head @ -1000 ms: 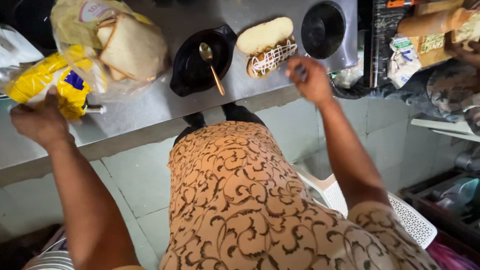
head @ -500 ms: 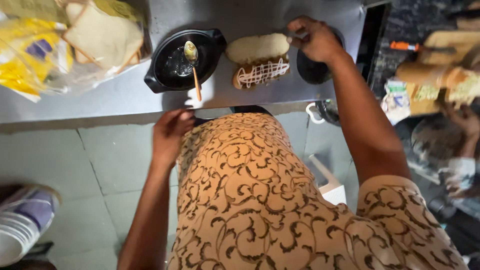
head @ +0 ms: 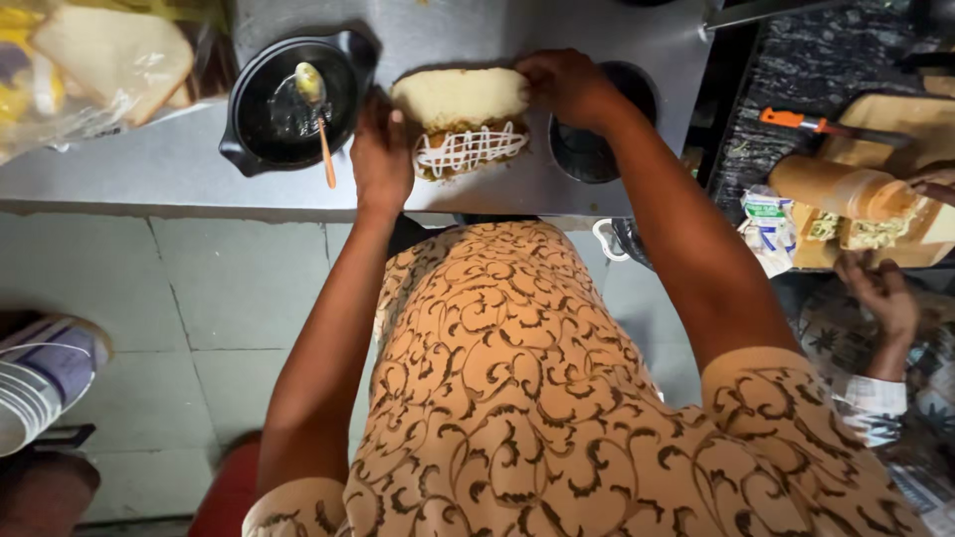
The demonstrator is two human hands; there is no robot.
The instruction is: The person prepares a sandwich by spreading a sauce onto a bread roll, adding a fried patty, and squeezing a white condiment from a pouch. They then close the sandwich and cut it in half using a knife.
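Hands, left and right, seemingly grip the sandwich ends.

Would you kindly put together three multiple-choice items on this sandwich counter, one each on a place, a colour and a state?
1. Where does the black pan sit relative to the open sandwich?
A. To its left
B. To its right
C. On top of it

2. What colour is the sauce drizzled on the sandwich's lower half?
A. Red
B. White
C. Green

3. What are the left hand and right hand doing?
A. Both rest on the floor
B. Both hold the spoon
C. Both touch the sandwich, one at each end

Answers: 1 A, the pan lies left of the bread on the metal counter. 2 B, white zigzag lines cross the filling. 3 C, the fingers meet the bread at either end.
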